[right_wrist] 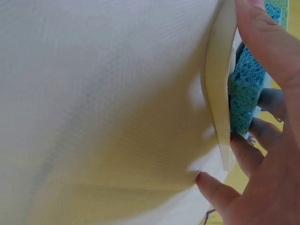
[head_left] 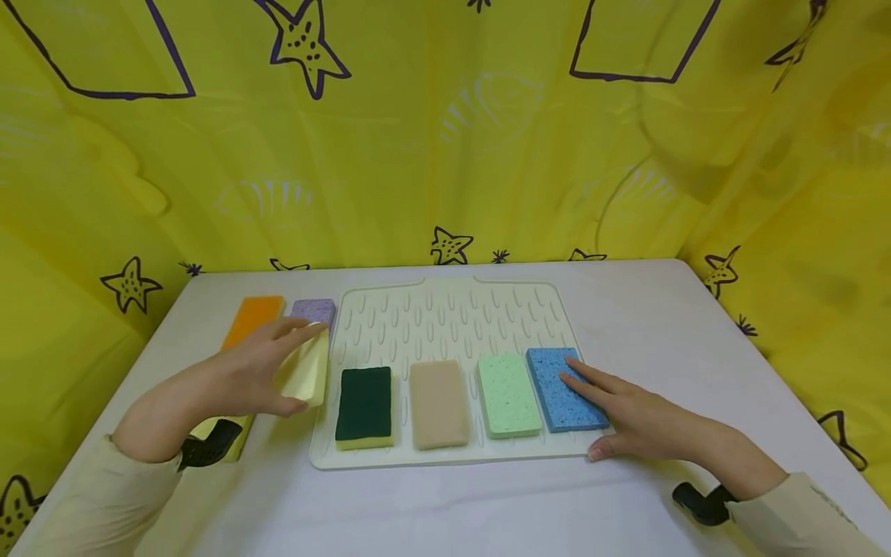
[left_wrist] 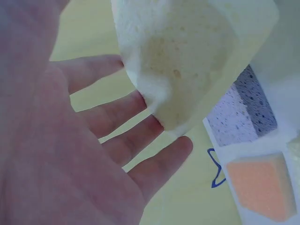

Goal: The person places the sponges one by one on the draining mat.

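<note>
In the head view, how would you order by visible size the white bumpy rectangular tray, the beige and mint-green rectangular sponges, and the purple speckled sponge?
1. White tray
2. Beige sponge and mint-green sponge: too alike to rank
3. Purple sponge, partly hidden

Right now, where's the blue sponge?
In the head view, the blue sponge lies at the right end of the row on the cream ridged tray, beside the pale green sponge, under the right hand's fingertips.
</note>
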A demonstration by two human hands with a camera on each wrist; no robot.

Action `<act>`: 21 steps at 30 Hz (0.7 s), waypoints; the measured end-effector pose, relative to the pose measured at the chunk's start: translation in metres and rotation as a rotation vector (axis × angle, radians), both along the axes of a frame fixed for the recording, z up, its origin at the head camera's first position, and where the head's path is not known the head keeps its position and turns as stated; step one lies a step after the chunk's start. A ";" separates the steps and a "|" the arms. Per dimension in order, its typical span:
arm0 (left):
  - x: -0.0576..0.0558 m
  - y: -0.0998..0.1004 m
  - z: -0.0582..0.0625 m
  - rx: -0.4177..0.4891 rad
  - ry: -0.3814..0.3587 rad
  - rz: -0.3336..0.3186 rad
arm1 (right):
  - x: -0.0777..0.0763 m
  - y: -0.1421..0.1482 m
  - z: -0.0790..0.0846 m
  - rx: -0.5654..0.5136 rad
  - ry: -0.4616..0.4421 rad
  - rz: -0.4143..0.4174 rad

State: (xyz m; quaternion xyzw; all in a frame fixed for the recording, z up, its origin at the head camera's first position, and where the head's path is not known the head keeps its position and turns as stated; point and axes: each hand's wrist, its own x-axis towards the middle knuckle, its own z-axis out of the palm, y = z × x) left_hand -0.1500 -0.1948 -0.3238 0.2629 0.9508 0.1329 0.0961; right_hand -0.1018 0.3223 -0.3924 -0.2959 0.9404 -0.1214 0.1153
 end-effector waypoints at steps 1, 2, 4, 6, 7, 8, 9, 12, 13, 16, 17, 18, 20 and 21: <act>-0.001 0.002 0.001 -0.003 0.011 -0.009 | 0.000 0.000 0.000 0.000 0.000 0.000; -0.003 0.004 0.001 -0.005 0.024 -0.018 | 0.000 0.000 0.000 -0.002 0.002 0.002; -0.006 0.007 0.002 0.003 0.048 -0.045 | 0.000 0.000 -0.001 -0.004 0.008 0.005; -0.009 0.011 0.003 0.014 0.065 -0.064 | 0.000 0.000 -0.001 -0.006 0.013 0.009; -0.010 0.013 0.004 0.018 0.066 -0.065 | 0.000 0.000 -0.002 -0.008 0.017 0.012; -0.011 0.015 0.004 0.021 0.064 -0.065 | 0.000 0.000 -0.002 -0.008 0.016 0.012; -0.012 0.018 0.004 0.021 0.060 -0.062 | 0.000 0.000 -0.002 -0.007 0.016 0.013; -0.016 0.024 0.005 0.008 0.054 -0.050 | -0.001 0.000 -0.003 -0.007 0.008 0.011; -0.017 0.026 0.004 0.007 0.053 -0.048 | -0.001 0.000 -0.003 -0.006 0.005 0.008; -0.021 0.031 0.003 0.007 0.062 -0.059 | -0.002 0.001 -0.003 -0.004 -0.003 0.004; -0.022 0.033 0.003 0.006 0.059 -0.060 | -0.002 0.001 -0.003 -0.005 -0.004 0.002; -0.023 0.034 0.004 0.005 0.058 -0.063 | -0.002 0.001 -0.003 -0.006 -0.005 0.001; -0.026 0.038 0.004 -0.001 0.049 -0.065 | -0.002 0.001 -0.003 -0.008 -0.006 0.001; -0.027 0.040 0.005 -0.003 0.042 -0.067 | -0.001 0.001 -0.003 -0.009 -0.005 0.001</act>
